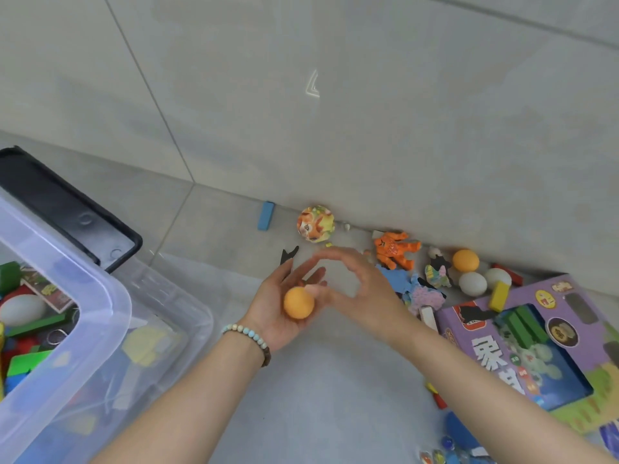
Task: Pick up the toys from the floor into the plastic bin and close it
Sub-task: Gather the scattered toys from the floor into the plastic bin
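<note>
Still mid-pickup: left hand (284, 296) cradles an orange ball (298, 303) in a loose open grip, right hand (355, 286) hovers empty, so I reckon it goes into the plastic bin (110, 296) next.

You have one camera, worn on your head. It faces forward and steeply down at the grey tiled floor (217, 226) where it meets the pale wall (368, 128). It is close: your left hand (281, 303) and right hand (358, 289) sit mid-frame.

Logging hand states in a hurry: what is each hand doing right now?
Left hand: open, orange ball resting on its palm.
Right hand: open, fingers arched, holding nothing.
</note>
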`<state>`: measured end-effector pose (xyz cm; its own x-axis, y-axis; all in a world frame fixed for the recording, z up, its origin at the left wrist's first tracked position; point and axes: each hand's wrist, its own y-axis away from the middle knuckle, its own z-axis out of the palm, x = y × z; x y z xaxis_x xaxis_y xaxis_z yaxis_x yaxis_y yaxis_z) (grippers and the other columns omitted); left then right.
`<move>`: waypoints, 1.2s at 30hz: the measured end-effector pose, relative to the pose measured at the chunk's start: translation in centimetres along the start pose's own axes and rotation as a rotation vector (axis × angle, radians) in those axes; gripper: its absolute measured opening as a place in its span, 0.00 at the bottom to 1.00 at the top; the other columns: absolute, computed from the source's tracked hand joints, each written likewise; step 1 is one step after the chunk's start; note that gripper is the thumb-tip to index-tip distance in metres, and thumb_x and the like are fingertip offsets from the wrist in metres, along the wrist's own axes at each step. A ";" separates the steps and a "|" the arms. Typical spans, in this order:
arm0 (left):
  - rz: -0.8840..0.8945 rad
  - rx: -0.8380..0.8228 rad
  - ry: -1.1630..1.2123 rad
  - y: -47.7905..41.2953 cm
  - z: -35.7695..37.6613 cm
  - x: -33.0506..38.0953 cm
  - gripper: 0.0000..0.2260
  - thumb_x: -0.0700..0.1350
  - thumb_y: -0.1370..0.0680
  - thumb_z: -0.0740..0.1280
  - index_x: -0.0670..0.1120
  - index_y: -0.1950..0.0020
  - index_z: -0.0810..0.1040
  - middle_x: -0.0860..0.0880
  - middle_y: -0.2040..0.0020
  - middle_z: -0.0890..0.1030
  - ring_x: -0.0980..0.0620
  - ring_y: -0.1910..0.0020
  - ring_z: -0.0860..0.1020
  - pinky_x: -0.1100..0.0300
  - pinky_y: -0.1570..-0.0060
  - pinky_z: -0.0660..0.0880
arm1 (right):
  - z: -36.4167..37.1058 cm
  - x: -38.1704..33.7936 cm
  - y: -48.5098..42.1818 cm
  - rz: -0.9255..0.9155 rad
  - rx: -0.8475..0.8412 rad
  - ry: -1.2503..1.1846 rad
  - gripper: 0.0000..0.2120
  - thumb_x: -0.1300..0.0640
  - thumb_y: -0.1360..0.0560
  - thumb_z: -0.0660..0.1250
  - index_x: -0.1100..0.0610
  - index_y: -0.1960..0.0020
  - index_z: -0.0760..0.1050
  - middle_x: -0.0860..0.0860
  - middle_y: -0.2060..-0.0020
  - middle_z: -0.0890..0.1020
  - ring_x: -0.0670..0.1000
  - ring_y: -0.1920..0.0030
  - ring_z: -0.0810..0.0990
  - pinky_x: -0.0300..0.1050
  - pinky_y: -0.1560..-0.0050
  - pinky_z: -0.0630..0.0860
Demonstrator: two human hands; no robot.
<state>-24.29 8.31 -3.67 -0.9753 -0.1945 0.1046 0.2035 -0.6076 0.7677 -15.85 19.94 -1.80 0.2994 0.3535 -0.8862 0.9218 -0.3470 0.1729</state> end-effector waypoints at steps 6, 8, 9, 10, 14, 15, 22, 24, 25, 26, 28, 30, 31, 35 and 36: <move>-0.046 0.056 0.095 0.6 -1.2 0.6 0.12 0.49 0.24 0.63 0.42 0.59 0.79 0.46 0.61 0.78 0.49 0.71 0.78 0.62 0.76 0.77 | -0.3 3.7 -3.2 0.164 0.300 0.037 0.18 0.57 0.26 0.69 0.55 0.37 0.73 0.47 0.42 0.73 0.46 0.40 0.71 0.36 0.37 0.65; -0.043 0.053 0.109 0.6 -1.4 0.8 0.11 0.48 0.25 0.64 0.43 0.60 0.79 0.46 0.61 0.77 0.49 0.71 0.78 0.62 0.76 0.77 | 0.2 4.4 -4.4 0.142 0.376 0.108 0.22 0.58 0.28 0.71 0.59 0.36 0.71 0.52 0.40 0.73 0.50 0.38 0.70 0.32 0.41 0.62; -0.041 0.054 0.108 0.7 -1.4 0.9 0.10 0.48 0.25 0.65 0.43 0.61 0.79 0.46 0.62 0.77 0.49 0.71 0.77 0.62 0.76 0.77 | 0.3 4.6 -5.0 0.132 0.410 0.145 0.23 0.58 0.29 0.72 0.60 0.36 0.71 0.54 0.39 0.73 0.51 0.37 0.70 0.31 0.42 0.60; -0.042 0.052 0.105 0.7 -1.3 0.9 0.10 0.48 0.25 0.65 0.43 0.61 0.79 0.46 0.62 0.77 0.49 0.70 0.77 0.63 0.76 0.77 | 0.5 4.8 -5.5 0.142 0.429 0.179 0.24 0.58 0.29 0.73 0.60 0.36 0.71 0.54 0.38 0.72 0.52 0.37 0.69 0.31 0.41 0.60; -0.054 0.036 0.110 0.8 -1.0 0.7 0.10 0.48 0.25 0.65 0.43 0.61 0.78 0.46 0.62 0.77 0.50 0.68 0.77 0.63 0.75 0.77 | 1.3 5.5 -7.3 0.189 0.459 0.252 0.27 0.54 0.32 0.75 0.59 0.37 0.71 0.53 0.39 0.72 0.52 0.36 0.68 0.35 0.41 0.61; -0.058 0.032 0.108 0.8 -0.9 0.7 0.10 0.48 0.25 0.65 0.42 0.61 0.79 0.46 0.62 0.77 0.49 0.68 0.76 0.63 0.75 0.77 | 1.5 5.6 -7.5 0.186 0.464 0.262 0.27 0.53 0.33 0.75 0.58 0.38 0.71 0.53 0.40 0.72 0.52 0.37 0.68 0.35 0.42 0.61; -0.070 0.013 0.120 1.2 -0.8 1.2 0.11 0.48 0.26 0.66 0.42 0.63 0.80 0.45 0.62 0.77 0.50 0.65 0.74 0.62 0.75 0.78 | 1.3 6.6 -7.9 0.139 0.437 0.351 0.16 0.56 0.31 0.73 0.58 0.45 0.76 0.54 0.44 0.73 0.54 0.41 0.70 0.42 0.42 0.67; -0.069 0.026 0.110 1.2 -1.0 1.1 0.11 0.48 0.26 0.66 0.42 0.61 0.79 0.45 0.62 0.77 0.50 0.66 0.75 0.62 0.75 0.78 | 1.3 6.7 -7.8 0.119 0.423 0.348 0.14 0.57 0.30 0.72 0.57 0.47 0.77 0.54 0.45 0.73 0.54 0.42 0.70 0.39 0.45 0.66; -0.068 0.031 0.106 1.2 -1.1 1.1 0.10 0.48 0.26 0.66 0.42 0.61 0.79 0.45 0.62 0.77 0.49 0.67 0.76 0.62 0.75 0.78 | 1.3 6.7 -7.8 0.111 0.410 0.350 0.13 0.57 0.30 0.72 0.57 0.47 0.77 0.54 0.45 0.73 0.53 0.42 0.69 0.38 0.46 0.65; -0.069 0.035 0.105 1.3 -1.3 1.1 0.10 0.48 0.26 0.66 0.42 0.61 0.79 0.45 0.62 0.77 0.49 0.67 0.76 0.62 0.75 0.78 | 1.4 6.7 -7.9 0.106 0.396 0.355 0.11 0.57 0.29 0.72 0.57 0.48 0.78 0.53 0.46 0.74 0.53 0.42 0.69 0.38 0.47 0.64; -0.074 0.037 0.104 1.3 -1.4 1.0 0.10 0.48 0.26 0.66 0.42 0.61 0.79 0.45 0.62 0.77 0.49 0.66 0.76 0.62 0.75 0.78 | 1.3 6.7 -7.8 0.117 0.372 0.364 0.08 0.57 0.28 0.70 0.57 0.50 0.78 0.53 0.48 0.74 0.53 0.43 0.69 0.38 0.49 0.65; -0.075 0.033 0.101 1.4 -1.5 1.1 0.10 0.48 0.26 0.66 0.42 0.61 0.79 0.45 0.62 0.77 0.49 0.67 0.76 0.62 0.76 0.77 | 1.2 6.6 -7.3 0.124 0.362 0.369 0.05 0.59 0.28 0.69 0.58 0.52 0.78 0.51 0.51 0.74 0.53 0.45 0.70 0.38 0.51 0.64; -0.072 0.033 0.100 1.5 -1.6 1.2 0.10 0.48 0.26 0.66 0.42 0.61 0.79 0.45 0.62 0.77 0.49 0.67 0.76 0.61 0.76 0.77 | 1.1 6.6 -6.9 0.117 0.356 0.369 0.04 0.61 0.28 0.69 0.58 0.53 0.78 0.50 0.53 0.74 0.52 0.46 0.71 0.37 0.52 0.63; -0.063 0.039 0.090 1.6 -1.6 1.2 0.09 0.48 0.25 0.65 0.43 0.60 0.79 0.46 0.62 0.77 0.50 0.67 0.76 0.62 0.76 0.77 | 0.1 6.6 -4.9 0.053 0.353 0.314 0.08 0.64 0.31 0.71 0.55 0.53 0.77 0.48 0.53 0.76 0.49 0.47 0.73 0.34 0.51 0.64; -0.065 0.042 0.087 1.7 -1.6 1.2 0.10 0.48 0.25 0.65 0.43 0.60 0.79 0.46 0.62 0.77 0.50 0.67 0.76 0.62 0.76 0.77 | -0.4 6.6 -4.4 0.049 0.372 0.272 0.10 0.63 0.31 0.72 0.54 0.52 0.77 0.48 0.52 0.76 0.48 0.47 0.73 0.35 0.49 0.66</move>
<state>-24.95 5.84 -3.28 -0.9749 -0.2225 0.0001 0.1345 -0.5890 0.7968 -17.84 24.14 -8.23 0.4397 0.5271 -0.7272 0.7690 -0.6393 0.0016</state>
